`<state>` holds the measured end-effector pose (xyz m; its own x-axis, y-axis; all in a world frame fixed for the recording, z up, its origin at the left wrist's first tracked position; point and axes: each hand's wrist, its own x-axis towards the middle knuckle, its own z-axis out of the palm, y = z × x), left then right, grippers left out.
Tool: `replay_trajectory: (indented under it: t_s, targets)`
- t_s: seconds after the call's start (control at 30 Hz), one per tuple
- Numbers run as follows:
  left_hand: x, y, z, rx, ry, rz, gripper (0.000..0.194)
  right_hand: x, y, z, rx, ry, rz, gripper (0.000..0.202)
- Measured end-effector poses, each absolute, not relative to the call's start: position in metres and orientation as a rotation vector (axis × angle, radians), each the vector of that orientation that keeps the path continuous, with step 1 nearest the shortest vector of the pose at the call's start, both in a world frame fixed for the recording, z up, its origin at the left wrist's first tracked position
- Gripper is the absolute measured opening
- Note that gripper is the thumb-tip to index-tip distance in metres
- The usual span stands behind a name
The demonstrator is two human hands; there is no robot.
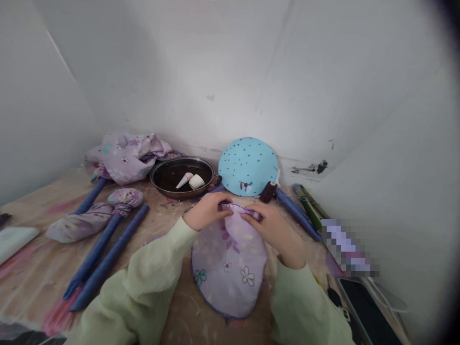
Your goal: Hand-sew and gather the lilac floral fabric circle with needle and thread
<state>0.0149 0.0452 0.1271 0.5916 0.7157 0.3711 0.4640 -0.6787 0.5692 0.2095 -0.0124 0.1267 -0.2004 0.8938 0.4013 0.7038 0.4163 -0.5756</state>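
A rounded piece of lilac fabric [224, 282] with printed flowers and a dark blue stitched edge lies on the table in front of me. Its far end is lifted and folded toward me. My left hand [208, 211] pinches this raised edge at the left, thumb on the near side. At the right of the same edge, my right hand [275, 225] grips it between thumb and fingers. Just behind the hands, a light blue dotted disc [247, 163] leans on the wall, with a dark thread spool [268, 191] at its lower right.
A dark pan [158, 187] holds a white cone and a white roll. Lilac cloth bundles [124, 160] and blue rods [111, 258] lie at the left. Green stalks [309, 208], a blurred-out patch [347, 247] and a phone [370, 311] are at the right. Walls close in behind.
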Motion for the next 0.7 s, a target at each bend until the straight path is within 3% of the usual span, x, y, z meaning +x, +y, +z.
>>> replay_trajectory:
  t_s: [0.23,0.47,0.7]
  targets:
    - [0.02,0.024,0.136,2.479,0.999,1.053,0.004,0.206,-0.027,0.13,-1.257,-1.96,0.048,0.013]
    - [0.006,0.016,0.148,2.557,0.957,0.667,0.008,0.187,-0.039,0.127,-1.19,-2.059,0.168,0.01]
    - [-0.013,0.009,0.154,2.708,0.904,0.262,0.011,0.168,-0.057,0.126,-1.176,-2.235,0.425,0.021]
